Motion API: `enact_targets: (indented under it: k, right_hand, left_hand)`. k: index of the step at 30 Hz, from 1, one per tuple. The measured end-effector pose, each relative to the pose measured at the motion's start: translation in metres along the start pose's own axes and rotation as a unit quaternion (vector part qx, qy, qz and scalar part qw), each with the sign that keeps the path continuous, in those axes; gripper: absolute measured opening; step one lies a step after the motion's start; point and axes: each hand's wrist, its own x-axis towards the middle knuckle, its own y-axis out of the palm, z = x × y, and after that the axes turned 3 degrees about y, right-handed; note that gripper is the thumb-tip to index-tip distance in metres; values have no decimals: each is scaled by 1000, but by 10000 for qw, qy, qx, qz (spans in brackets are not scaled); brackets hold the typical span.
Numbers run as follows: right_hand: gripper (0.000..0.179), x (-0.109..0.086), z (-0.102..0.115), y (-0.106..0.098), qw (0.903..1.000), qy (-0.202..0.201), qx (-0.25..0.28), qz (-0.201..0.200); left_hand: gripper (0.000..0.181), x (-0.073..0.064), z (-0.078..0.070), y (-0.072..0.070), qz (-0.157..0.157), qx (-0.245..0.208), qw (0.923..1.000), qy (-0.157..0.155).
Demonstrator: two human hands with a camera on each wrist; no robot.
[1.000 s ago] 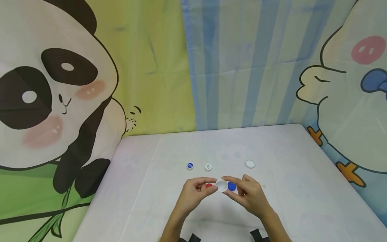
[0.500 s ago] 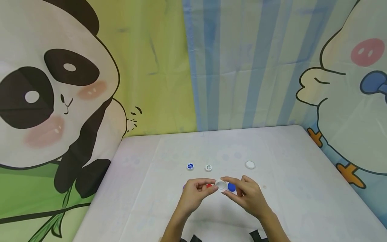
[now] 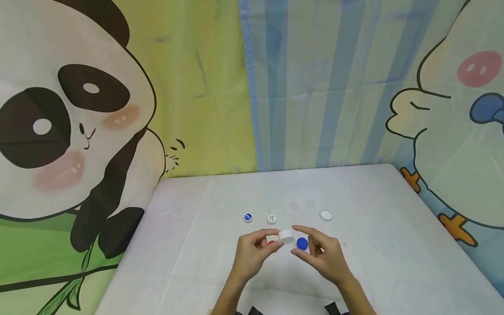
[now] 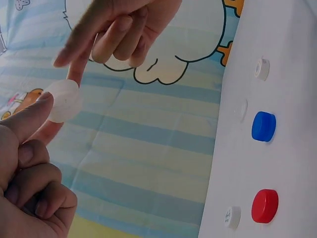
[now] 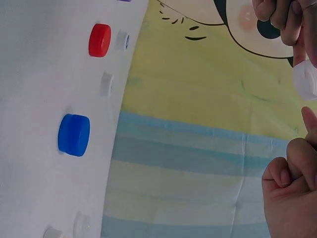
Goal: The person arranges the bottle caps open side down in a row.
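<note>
My left hand [image 3: 252,253] pinches a white translucent bottle cap [image 3: 285,236] by its edge, between thumb and index finger, above the table. Across from it, my right hand [image 3: 324,256] has thumb and index finger spread apart, with a gap to the cap in the head view. The left wrist view has the cap [image 4: 65,101] up close, with the right hand [image 4: 124,29] above it. A blue bottle cap [image 3: 302,243] lies on the table behind the right fingers. Partly hidden by the left fingers is a red bottle cap [image 3: 271,242].
Farther back on the white table [image 3: 189,271] lie a blue-printed white cap [image 3: 247,217], a white cap with dark print [image 3: 271,219] and a pale round lid [image 3: 326,215]. A purple edge [image 5: 124,1] shows in the right wrist view. Printed curtains [image 3: 307,87] hang behind.
The white cap has tipped from facing up to showing its side. My right thumb and index finger have moved slightly away from it; my left hand keeps its pinch.
</note>
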Motion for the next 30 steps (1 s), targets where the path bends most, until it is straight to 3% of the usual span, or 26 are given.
enact_targets:
  k: [3,6,7,10,16,25,30]
  right_hand:
    - [38,1,2,-2,9954,570,714,292]
    - [28,-1,0,-3,9835,1231,1161,646]
    - [27,-2,-2,-3,9788,1393,1310,736]
    - [23,-5,-8,-1,9678,1561,1774,870]
    - [21,-6,-11,2,9592,1313,2374,799]
    - [17,-6,-9,3,9498,1554,2614,740]
    - [21,-7,-10,5,9631,1375,2263,474]
  left_hand:
    - [18,1,7,1,-90,342,9937,1064]
    - [20,2,22,3,-108,695,9752,2096]
    - [21,3,26,3,-109,799,9683,2365]
    - [23,4,35,4,-55,906,9558,2797]
    - [24,4,38,5,-53,978,9476,3040]
    - [25,4,36,5,-4,973,9458,3098]
    - [29,4,36,6,-72,1125,9523,2836]
